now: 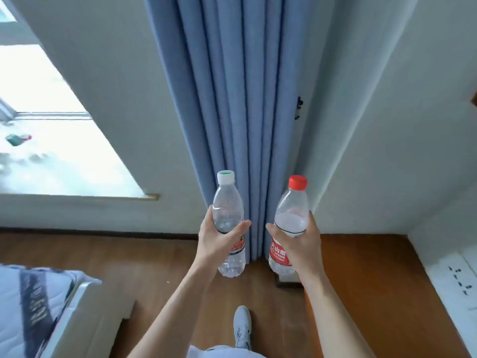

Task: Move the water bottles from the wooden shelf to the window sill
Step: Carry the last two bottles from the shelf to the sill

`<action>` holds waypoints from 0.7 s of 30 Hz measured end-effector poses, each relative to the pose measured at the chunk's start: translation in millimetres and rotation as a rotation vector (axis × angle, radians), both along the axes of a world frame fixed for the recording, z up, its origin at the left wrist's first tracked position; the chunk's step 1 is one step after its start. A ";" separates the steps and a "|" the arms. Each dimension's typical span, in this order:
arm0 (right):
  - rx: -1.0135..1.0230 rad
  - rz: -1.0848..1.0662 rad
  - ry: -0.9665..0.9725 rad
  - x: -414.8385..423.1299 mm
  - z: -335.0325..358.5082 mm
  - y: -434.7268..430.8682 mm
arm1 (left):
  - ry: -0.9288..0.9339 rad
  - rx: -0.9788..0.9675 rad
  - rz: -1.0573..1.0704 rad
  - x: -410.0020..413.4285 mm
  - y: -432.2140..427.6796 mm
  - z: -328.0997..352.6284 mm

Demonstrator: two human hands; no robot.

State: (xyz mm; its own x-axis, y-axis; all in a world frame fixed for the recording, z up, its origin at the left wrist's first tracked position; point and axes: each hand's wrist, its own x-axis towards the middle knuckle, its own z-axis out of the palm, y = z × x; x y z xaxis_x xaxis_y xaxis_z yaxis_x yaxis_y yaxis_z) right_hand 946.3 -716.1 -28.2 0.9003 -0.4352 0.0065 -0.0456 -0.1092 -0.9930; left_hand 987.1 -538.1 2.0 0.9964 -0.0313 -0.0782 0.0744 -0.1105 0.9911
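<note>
My left hand (219, 241) grips a clear water bottle with a white cap (228, 210), held upright in front of the blue curtain. Beside it, my right hand (302, 244) grips a second clear water bottle with a red cap and red label (290, 215), also upright. The two bottles are a little apart at the same height. The window sill (77, 196) runs along the left, under a bright window, well to the left of both hands. The wooden shelf is not clearly in view.
A pleated blue curtain (237, 99) hangs straight ahead in the corner. A bed with a white mattress (38, 306) stands at the lower left. White furniture (451, 275) lines the right edge. My shoe (242, 326) rests on the wooden floor below.
</note>
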 end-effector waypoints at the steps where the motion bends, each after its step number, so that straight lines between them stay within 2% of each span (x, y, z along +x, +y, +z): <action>1: -0.010 0.063 0.001 6.3 0.8 16.8 | -0.006 0.005 0.056 -3.5 19.5 0.5; 12: -0.120 0.567 -0.028 51.7 -2.2 196.4 | -0.003 0.093 0.615 -50.7 196.3 -9.1; 21: -0.215 0.794 -0.003 101.1 -16.4 325.4 | 0.032 0.138 0.833 -31.3 311.9 -34.0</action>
State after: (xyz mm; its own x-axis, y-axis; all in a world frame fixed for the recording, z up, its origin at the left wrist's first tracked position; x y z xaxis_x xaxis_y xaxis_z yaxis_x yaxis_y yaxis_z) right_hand 1047.5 -390.7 -44.6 0.9393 0.3424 0.0196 0.1276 -0.2956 -0.9467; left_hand 955.8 -226.2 -32.0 0.6867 0.7247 -0.0563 0.2135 -0.1271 0.9686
